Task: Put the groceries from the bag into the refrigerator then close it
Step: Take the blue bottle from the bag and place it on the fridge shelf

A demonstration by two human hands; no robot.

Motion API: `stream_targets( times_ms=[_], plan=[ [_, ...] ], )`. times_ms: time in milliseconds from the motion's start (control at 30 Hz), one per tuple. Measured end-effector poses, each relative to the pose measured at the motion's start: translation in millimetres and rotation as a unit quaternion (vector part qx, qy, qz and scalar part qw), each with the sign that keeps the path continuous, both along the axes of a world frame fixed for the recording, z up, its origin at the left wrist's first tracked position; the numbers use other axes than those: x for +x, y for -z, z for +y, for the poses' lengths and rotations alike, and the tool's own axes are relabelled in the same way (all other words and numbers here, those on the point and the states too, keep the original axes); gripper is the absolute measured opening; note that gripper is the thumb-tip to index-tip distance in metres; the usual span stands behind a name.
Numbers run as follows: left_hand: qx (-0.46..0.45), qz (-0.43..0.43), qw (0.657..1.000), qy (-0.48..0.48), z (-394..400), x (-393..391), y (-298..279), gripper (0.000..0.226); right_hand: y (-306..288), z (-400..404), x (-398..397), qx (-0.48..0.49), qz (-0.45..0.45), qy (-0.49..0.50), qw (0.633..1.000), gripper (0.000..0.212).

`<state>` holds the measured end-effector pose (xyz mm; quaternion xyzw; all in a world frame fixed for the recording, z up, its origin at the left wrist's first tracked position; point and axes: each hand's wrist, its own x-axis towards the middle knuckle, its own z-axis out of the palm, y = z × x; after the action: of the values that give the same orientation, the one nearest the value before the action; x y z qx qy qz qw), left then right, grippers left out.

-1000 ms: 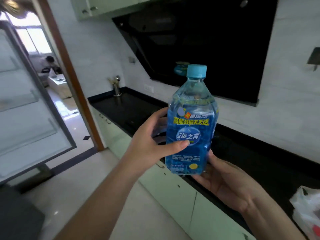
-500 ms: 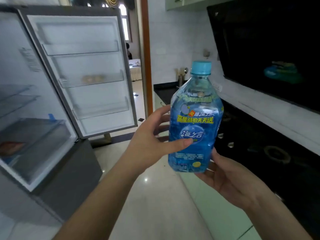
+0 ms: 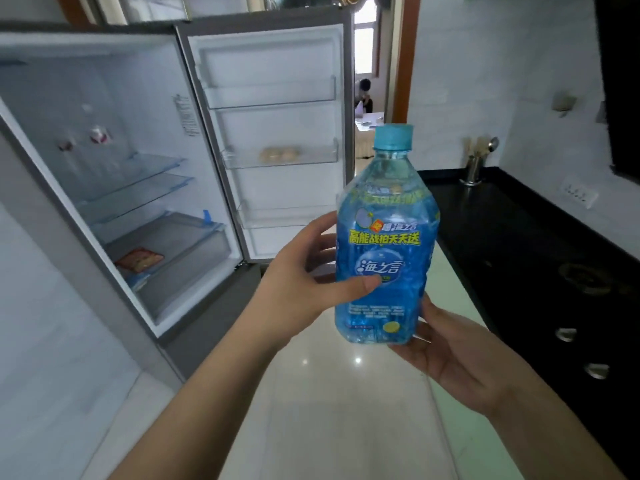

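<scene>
I hold a blue drink bottle (image 3: 384, 258) with a light blue cap upright in front of me. My left hand (image 3: 298, 289) grips its side, thumb across the label. My right hand (image 3: 464, 358) cups its base from below. The refrigerator (image 3: 114, 161) stands open at the left, with glass shelves and a drawer holding a red packet (image 3: 138, 260). Its door (image 3: 273, 133) is swung wide, with clear racks; one rack holds pale round items (image 3: 280, 154). The grocery bag is out of view.
A black countertop (image 3: 519, 237) with a stove runs along the right, a metal utensil holder (image 3: 474, 164) at its far end. Glossy tiled floor lies between counter and refrigerator. A doorway behind the door shows a person seated in another room.
My view has swung left from the counter to the open refrigerator, which now fills the left side. Both hands keep the same hold on the bottle.
</scene>
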<state>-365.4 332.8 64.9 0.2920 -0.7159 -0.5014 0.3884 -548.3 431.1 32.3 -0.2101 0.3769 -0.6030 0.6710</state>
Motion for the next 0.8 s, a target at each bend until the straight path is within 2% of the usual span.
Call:
stream_targets(
  times_ms=[333,567,800],
  plan=[
    [-0.007,-0.024,0.994,-0.108,-41.0,-8.0,-1.4,0.075,7.0,-89.7,-28.7,0.023,-0.027,-0.111,0.993,0.035],
    [-0.013,-0.054,0.984,-0.172,-69.5,24.7,2.3,0.065,7.8,-147.0,-0.8,0.029,-0.025,-0.184,0.982,0.028],
    [-0.017,-0.058,0.978,-0.200,-112.2,77.2,6.6,0.068,4.6,-208.8,53.0,0.013,0.004,-0.237,0.971,0.026]
  ],
)
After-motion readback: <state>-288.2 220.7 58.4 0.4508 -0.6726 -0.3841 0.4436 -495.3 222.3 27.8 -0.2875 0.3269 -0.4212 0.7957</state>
